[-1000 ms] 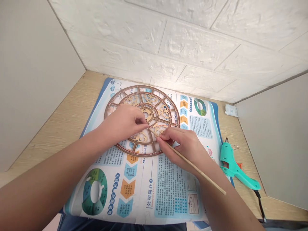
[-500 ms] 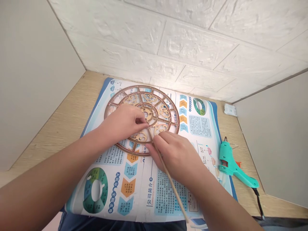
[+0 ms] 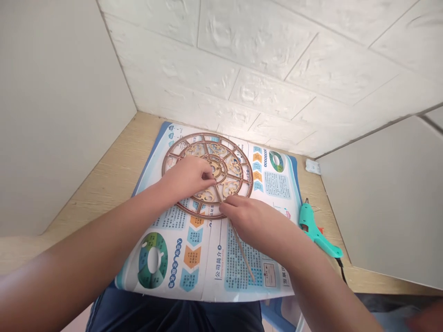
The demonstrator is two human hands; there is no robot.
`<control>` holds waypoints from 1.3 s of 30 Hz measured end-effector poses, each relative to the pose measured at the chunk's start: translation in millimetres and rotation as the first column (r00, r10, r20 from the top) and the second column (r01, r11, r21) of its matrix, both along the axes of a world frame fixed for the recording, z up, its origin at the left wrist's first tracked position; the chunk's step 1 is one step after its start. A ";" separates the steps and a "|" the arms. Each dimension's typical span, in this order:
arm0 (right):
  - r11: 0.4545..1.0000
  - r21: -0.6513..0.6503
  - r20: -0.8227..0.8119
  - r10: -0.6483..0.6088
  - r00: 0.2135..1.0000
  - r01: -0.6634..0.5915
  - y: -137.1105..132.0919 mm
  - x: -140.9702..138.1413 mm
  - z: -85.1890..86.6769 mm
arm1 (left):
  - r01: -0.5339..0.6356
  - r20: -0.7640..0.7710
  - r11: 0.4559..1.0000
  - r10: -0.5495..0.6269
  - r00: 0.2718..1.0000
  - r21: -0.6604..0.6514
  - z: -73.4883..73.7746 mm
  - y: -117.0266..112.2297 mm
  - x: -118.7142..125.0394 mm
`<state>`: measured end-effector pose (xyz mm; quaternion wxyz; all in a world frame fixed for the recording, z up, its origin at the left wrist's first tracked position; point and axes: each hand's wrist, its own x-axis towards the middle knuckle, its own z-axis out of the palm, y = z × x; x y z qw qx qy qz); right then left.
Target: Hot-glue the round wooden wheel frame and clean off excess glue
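Lying flat on the printed sheet, toward its far edge, the round openwork wheel has its rings and spokes joined into one frame, and gold scrollwork fills the inner segments that show; the bays of the outer band hold no such pieces. Much of it therefore looks built, though the left hand covers one stretch, so that part cannot be judged. That hand rests over the wheel's left side, thumb and fingertips brought together beside the hub; whether they pinch anything is too small to tell. The right hand is at the wheel's near right rim, fingers closed around a thin stick, whose free end slants over the sheet toward its near edge. As the stick lies mostly outside the rim, its work appears unfinished. Farther out, a teal glue gun lies by the right edge of the sheet, nozzle toward the wall, and a small white packet sits near the far right corner of the wooden tabletop, beside the side panel.
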<state>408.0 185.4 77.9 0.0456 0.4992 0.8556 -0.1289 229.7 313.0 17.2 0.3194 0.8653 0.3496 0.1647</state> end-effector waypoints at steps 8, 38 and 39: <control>0.911 -0.082 -0.119 -0.411 0.904 0.403 -8.9 -16.6 6.0 | -0.002 0.003 1.000 0.002 1.000 0.001 -2.7 -0.5 -3.6; 0.913 -0.046 -0.065 -0.407 0.911 0.405 10.7 -4.8 -12.0 | -0.076 -0.055 0.996 0.078 0.995 0.044 2.7 -4.3 -13.8; 0.908 -0.042 -0.072 -0.418 0.906 0.416 9.0 -5.6 -13.5 | -0.077 -0.056 0.996 0.079 0.995 0.041 2.8 -4.1 -14.1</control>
